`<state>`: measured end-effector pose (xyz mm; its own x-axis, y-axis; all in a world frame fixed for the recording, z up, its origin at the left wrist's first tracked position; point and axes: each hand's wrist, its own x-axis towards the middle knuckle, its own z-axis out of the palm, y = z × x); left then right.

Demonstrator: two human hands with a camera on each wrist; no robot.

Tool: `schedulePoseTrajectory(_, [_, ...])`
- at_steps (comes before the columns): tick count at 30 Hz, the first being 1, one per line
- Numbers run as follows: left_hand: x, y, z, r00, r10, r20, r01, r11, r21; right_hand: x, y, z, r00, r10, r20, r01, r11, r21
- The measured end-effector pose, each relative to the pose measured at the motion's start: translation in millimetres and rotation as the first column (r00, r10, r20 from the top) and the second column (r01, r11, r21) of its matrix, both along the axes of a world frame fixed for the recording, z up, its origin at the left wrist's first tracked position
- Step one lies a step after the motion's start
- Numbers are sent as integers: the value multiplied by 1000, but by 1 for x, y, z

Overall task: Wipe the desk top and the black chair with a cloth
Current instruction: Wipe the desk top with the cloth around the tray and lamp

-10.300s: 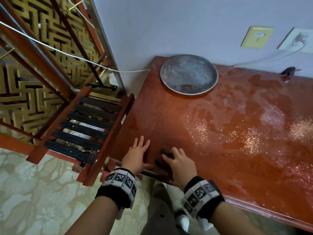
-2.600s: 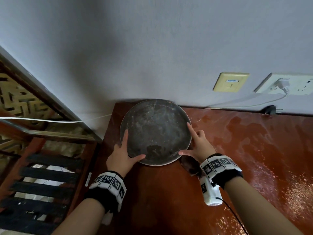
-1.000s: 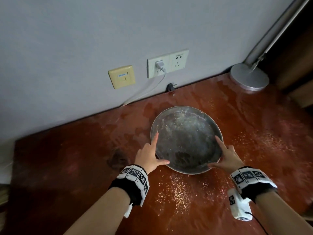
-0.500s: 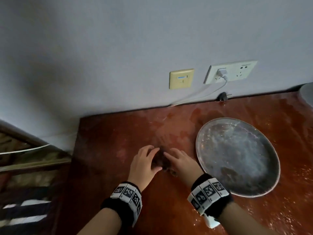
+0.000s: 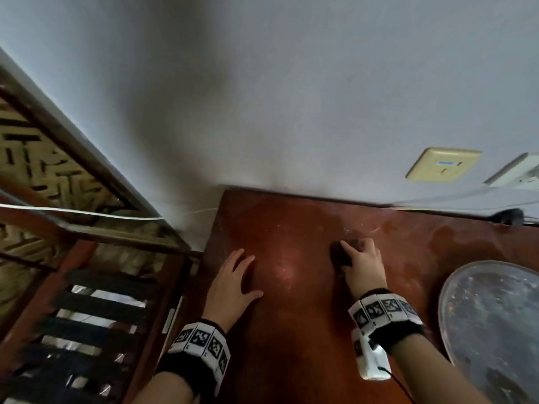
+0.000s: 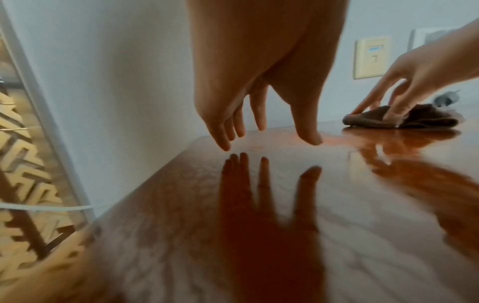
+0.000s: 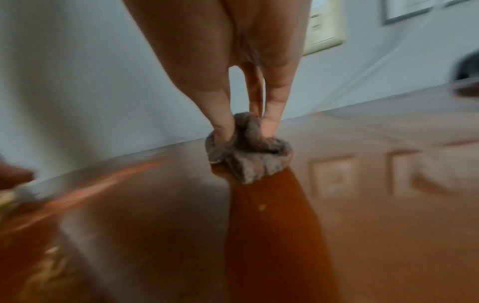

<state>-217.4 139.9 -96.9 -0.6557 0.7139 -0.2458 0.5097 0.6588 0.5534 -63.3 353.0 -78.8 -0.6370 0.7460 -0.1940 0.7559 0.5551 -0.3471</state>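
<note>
A small brown cloth (image 5: 338, 255) lies on the glossy red-brown desk top (image 5: 291, 330), near the back wall. My right hand (image 5: 354, 255) presses it down; in the right wrist view thumb and fingers (image 7: 270, 123) pinch a fold of the cloth (image 7: 251, 160). My left hand (image 5: 242, 272) is near the desk's left edge, well apart from the cloth. Its fingers (image 6: 225, 135) are straight and spread just above the desk top (image 6: 259, 256), holding nothing. The left wrist view also shows the cloth (image 6: 376, 119) under the right hand.
A round metal tray (image 5: 490, 330) lies on the desk at the right. A wooden rack with black slats (image 5: 96, 304) stands left of the desk. A beige wall plate (image 5: 443, 169), a white socket (image 5: 522, 173) and a black plug (image 5: 507, 218) are at the back right.
Half a second ago both hands were together at the cloth. My left hand has since moved left, away from it; the right hand keeps the cloth. The tray sits farther right in view.
</note>
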Motion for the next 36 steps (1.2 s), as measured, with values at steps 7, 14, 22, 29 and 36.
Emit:
schedulePoseTrajectory(7, [-32,-8,3,996,58,71,-72,974,215,-65,-109,-3,784,620,-27,-621,784,-14])
schedulePoseTrajectory(14, [-5,-9,4,1000,-17,-13,20,971,237,-56,-34,-14,950,300,-89,-305,951,-54])
schedulePoseTrajectory(22, [32,27,6,994,-59,-87,65,995,72,-40,-44,-8,856,461,-234,-510,829,-230])
schedulePoseTrajectory(29, [58,53,10,974,-160,-158,97,934,-344,-28,13,-8,899,339,277,-317,940,-123])
schedulePoseTrajectory(36, [11,66,15,896,-331,-297,212,905,-370,-31,14,-8,899,333,284,-299,941,-156])
